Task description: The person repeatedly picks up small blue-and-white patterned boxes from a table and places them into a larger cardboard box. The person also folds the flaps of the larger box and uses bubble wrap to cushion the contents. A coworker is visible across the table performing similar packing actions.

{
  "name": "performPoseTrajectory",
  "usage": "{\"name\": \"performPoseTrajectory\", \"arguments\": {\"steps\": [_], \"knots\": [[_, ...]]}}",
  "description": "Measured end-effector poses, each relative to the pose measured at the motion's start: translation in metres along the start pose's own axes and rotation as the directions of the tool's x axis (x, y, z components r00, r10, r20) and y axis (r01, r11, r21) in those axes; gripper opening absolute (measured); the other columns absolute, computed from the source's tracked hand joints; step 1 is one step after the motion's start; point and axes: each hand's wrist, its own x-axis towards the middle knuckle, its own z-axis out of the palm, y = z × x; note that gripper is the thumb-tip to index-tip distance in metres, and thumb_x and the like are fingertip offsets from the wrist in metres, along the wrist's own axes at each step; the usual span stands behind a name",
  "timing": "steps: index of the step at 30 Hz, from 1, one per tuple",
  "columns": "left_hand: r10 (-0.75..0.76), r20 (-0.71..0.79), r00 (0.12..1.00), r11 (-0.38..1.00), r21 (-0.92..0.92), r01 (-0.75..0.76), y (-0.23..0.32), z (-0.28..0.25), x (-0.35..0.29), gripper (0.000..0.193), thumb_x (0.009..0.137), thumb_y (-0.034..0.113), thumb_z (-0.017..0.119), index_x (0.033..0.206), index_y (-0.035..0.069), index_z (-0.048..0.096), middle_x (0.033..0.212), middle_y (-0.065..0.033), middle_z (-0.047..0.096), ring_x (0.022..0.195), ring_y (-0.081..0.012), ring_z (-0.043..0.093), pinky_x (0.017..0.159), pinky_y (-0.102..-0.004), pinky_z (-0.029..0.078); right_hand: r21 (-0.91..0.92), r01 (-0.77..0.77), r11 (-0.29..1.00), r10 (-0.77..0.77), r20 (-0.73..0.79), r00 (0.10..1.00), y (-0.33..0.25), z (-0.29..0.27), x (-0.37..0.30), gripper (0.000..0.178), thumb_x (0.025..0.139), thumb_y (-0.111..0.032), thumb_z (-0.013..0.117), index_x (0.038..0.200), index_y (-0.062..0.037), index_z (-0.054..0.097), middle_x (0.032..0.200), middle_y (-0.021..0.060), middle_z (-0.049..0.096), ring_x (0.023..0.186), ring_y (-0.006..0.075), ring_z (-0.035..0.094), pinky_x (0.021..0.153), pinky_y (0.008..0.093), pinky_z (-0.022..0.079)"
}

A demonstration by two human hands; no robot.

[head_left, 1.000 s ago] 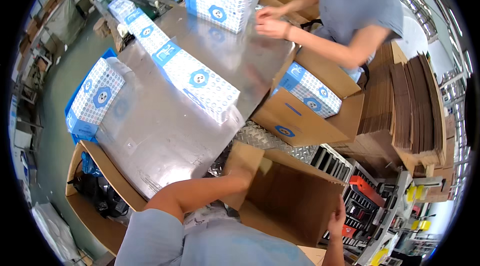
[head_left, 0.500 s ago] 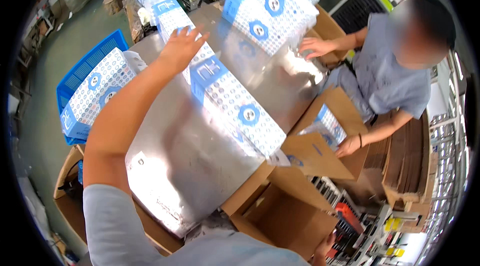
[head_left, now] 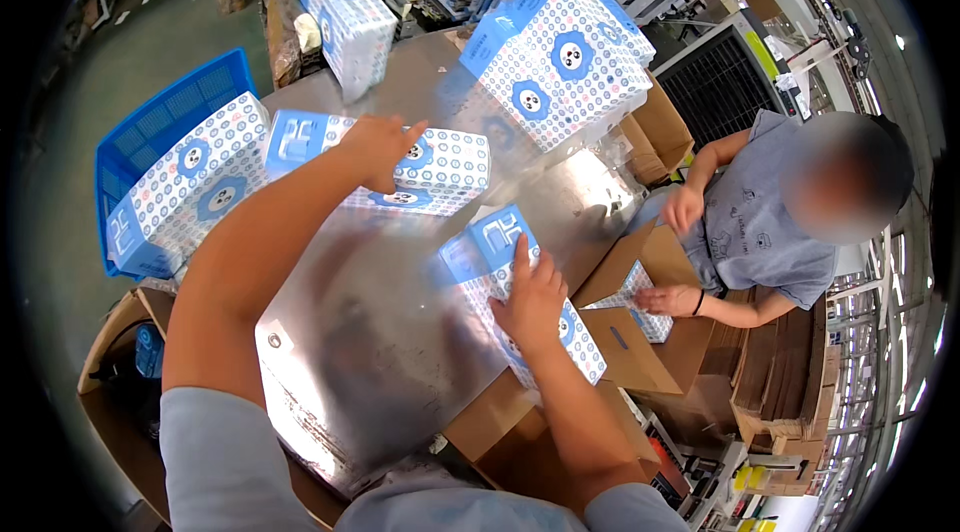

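My left hand (head_left: 382, 154) is bent over a blue-and-white plastic-wrapped pack (head_left: 455, 157), lying crosswise on the metal table (head_left: 385, 332). The pack is covered in small round prints. Nearer to me, a similar pack (head_left: 490, 257) slants across the table, its near end by an open cardboard carton (head_left: 500, 422). On its top rests my right hand (head_left: 535, 302), index finger stretched out and the others spread. My right forearm hides part of the carton. A blue plastic basket (head_left: 175, 117) at the left has another such pack (head_left: 195, 177) in it.
More packs (head_left: 560, 62) stand at the table's far side, and one pack (head_left: 348, 17) at its far left corner. Across from me, a co-worker's hands (head_left: 672, 300) are at another open carton (head_left: 645, 352) with a pack inside. Flattened cardboard (head_left: 780, 362) is stacked at right.
My right hand has come up from the near carton onto the near pack, which has shifted toward me. Under my left hand, the second pack has turned crosswise. The co-worker's far hand has drawn back.
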Motion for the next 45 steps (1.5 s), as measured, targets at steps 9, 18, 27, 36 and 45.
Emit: {"name": "performPoseTrajectory", "arguments": {"steps": [9, 18, 27, 36, 45], "knots": [[-0.202, 0.470, 0.859, 0.027, -0.874, 0.485, 0.054, 0.036, -0.034, 0.065, 0.076, 0.038, 0.069, 0.123, -0.003, 0.054, 0.111, -0.0162, 0.067, 0.099, -0.0278, 0.066, 0.085, -0.0418, 0.052, 0.509, 0.303, 0.806, -0.102, -0.384, 0.918, 0.094, -0.074, -0.130, 0.111, 0.054, -0.009, 0.088, 0.146, -0.0019, 0.026, 0.127, 0.0165, 0.051, 0.117, 0.0302, 0.051, 0.097, 0.0397, 0.043], [0.028, 0.237, 0.971, -0.548, -0.809, 0.214, 0.300, 0.018, -0.099, 0.058, 0.088, 0.032, 0.066, 0.129, -0.002, 0.046, 0.114, -0.0146, 0.064, 0.097, -0.0239, 0.066, 0.086, -0.0380, 0.055, 0.885, 0.050, 0.463, 0.654, -0.379, 0.655, 0.265, -0.120, -0.349, 0.105, 0.059, -0.011, 0.089, 0.142, 0.0020, 0.027, 0.131, 0.0137, 0.049, 0.116, 0.0246, 0.052, 0.098, 0.0400, 0.044], [0.867, -0.003, 0.498, 0.437, -0.471, -0.766, 0.457, 0.077, -0.128, 0.087, 0.069, 0.033, 0.076, 0.137, -0.002, 0.034, 0.109, -0.0200, 0.054, 0.100, -0.0376, 0.058, 0.081, -0.0453, 0.050, 0.893, 0.046, 0.447, 0.889, -0.450, 0.083, 0.300, -0.134, -0.491, 0.065, 0.071, -0.004, 0.070, 0.129, 0.0082, 0.044, 0.122, 0.0188, 0.052, 0.107, 0.0327, 0.054, 0.092, 0.0443, 0.045], [0.693, 0.581, 0.426, 0.678, -0.325, -0.659, 0.490, 0.236, -0.165, 0.066, 0.074, 0.025, 0.070, 0.131, 0.002, 0.047, 0.110, -0.0170, 0.061, 0.099, -0.0340, 0.062, 0.081, -0.0434, 0.051, 0.511, 0.174, 0.842, 0.059, -0.408, 0.911, 0.196, -0.072, -0.281, 0.080, 0.059, 0.001, 0.070, 0.135, -0.0106, 0.049, 0.115, 0.0227, 0.051, 0.101, 0.0380, 0.051, 0.087, 0.0456, 0.042], [0.643, 0.621, 0.449, 0.756, -0.421, -0.501, 0.458, 0.253, -0.162, 0.058, 0.077, 0.023, 0.067, 0.129, 0.002, 0.050, 0.113, -0.0160, 0.061, 0.100, -0.0327, 0.062, 0.083, -0.0424, 0.051, 0.424, 0.175, 0.888, -0.098, -0.198, 0.975, 0.192, 0.052, -0.242, 0.088, 0.063, 0.000, 0.071, 0.143, -0.0045, 0.036, 0.115, 0.0255, 0.051, 0.100, 0.0424, 0.049, 0.090, 0.0462, 0.041]]}}
